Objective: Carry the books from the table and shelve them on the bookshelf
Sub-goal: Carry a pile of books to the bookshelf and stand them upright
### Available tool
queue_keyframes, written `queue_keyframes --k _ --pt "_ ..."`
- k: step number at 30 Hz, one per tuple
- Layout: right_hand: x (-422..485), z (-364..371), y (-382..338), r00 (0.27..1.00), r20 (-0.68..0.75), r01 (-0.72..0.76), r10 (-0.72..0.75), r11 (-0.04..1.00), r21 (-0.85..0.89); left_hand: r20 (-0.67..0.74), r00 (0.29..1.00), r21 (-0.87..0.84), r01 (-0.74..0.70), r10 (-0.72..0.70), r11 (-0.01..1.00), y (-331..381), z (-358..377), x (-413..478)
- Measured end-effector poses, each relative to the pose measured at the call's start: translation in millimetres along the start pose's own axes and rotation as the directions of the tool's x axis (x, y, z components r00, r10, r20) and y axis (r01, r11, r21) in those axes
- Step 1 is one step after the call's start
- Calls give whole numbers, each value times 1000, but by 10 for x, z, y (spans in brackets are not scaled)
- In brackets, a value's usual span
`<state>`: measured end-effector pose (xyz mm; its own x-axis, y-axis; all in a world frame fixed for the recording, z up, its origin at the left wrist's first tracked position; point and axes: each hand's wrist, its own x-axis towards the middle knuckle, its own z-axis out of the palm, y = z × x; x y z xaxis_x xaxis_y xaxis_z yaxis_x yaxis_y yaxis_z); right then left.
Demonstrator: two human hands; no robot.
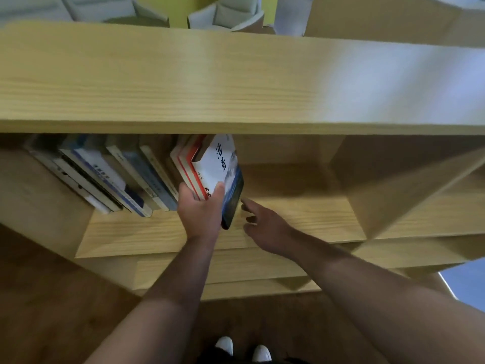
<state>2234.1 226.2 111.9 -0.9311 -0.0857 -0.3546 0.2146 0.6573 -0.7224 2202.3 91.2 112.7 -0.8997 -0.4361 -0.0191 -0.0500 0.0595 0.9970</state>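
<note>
Handling: the held books (207,169) look like slim paperbacks. Judge them light, stiff edge-on, with glossy covers that may slide and fan against one another.
Where they are: you have them inside the upper compartment of the bookshelf (236,82), tilted, tops leaning toward 11 o'clock. The white book (219,161) with a blue picture faces you.
Left hand: your left hand (200,206) grasps the bundle's lower end, thumb across the white cover. The fingers behind are hidden.
Right hand: your right hand (265,224) is released, fingers straight, holding nothing. It sits just beside the bundle's lower corner at 3 o'clock. Whether a fingertip touches, I cannot tell.
Where to take hold: clamp the lower end across all the covers so none slips out. Use the free palm flat against the outer cover to steady it.
Around: a row of shelved books (112,174) leans at 9 o'clock of the bundle. Bare shelf board (294,211) runs toward 3 o'clock up to a divider (367,195). Pale chairs (231,14) stand at 12 o'clock, and your white shoes (242,349) at 6 o'clock.
In the way: the top board's front edge hides the book tops, so judge the headroom as tight. The leaning row may sag into the gap you need.
</note>
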Motion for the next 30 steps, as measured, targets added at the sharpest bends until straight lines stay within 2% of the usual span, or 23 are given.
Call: queue_keyframes --k 6,11,13,16,19,20,22,24,27,30 --pt "443 -81 70 999 19 26 -25 999 -47 -46 999 43 -14 16 999 -338 73 178" --pt "791 6 76 997 45 63 -69 990 127 -58 998 12 21 -21 1000 -483 36 241" --pt "936 91 61 988 78 123 -135 982 142 19 998 64 -63 62 996 -511 -40 279" --pt "1055 255 49 965 141 202 -222 968 148 292 929 33 -249 229 968 -597 -230 377" --pt "1137 460 107 949 58 310 -310 951 20 441 880 219 -296 176 930 -623 -435 540" --pt "1142 523 105 942 27 336 -336 941 -24 482 868 310 -297 120 903 -598 -484 603" --pt "1196 633 99 931 -41 360 -362 932 -39 542 838 494 -380 64 782 -555 -549 729" --pt "1285 722 57 931 -65 358 -360 933 -44 569 816 598 -495 101 631 -509 -587 852" --pt "1427 799 68 933 -128 340 -336 940 10 550 814 692 -570 188 443 -446 -607 967" --pt "1450 768 79 926 -180 332 -332 943 -30 498 816 674 -578 294 460 -459 -594 983"
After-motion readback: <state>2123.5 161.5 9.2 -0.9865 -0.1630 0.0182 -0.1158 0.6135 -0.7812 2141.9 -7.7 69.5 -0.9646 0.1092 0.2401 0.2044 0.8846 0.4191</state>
